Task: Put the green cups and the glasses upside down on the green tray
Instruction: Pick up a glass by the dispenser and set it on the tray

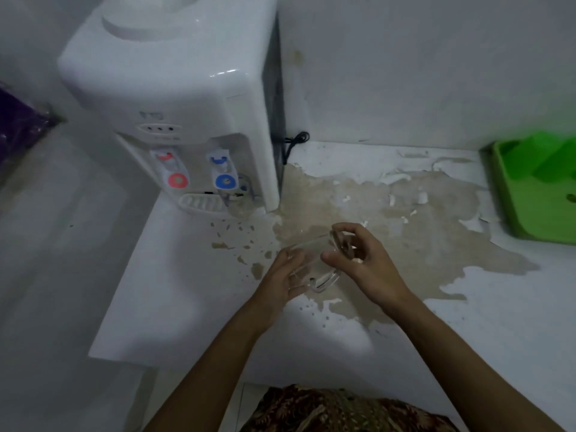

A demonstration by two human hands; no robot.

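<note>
A clear glass mug with a handle lies tilted on its side between my two hands, just above the white counter. My left hand cups its base end. My right hand grips its rim end with fingers curled over the opening. The green tray sits at the far right against the wall, cut off by the frame edge. Green cups stand on it, blurred. A second clear glass stands under the dispenser's blue tap.
A white water dispenser with red and blue taps stands at the back left of the counter. A black cable runs behind it. Peeled brown patches mark the counter's middle. A purple bag is at far left.
</note>
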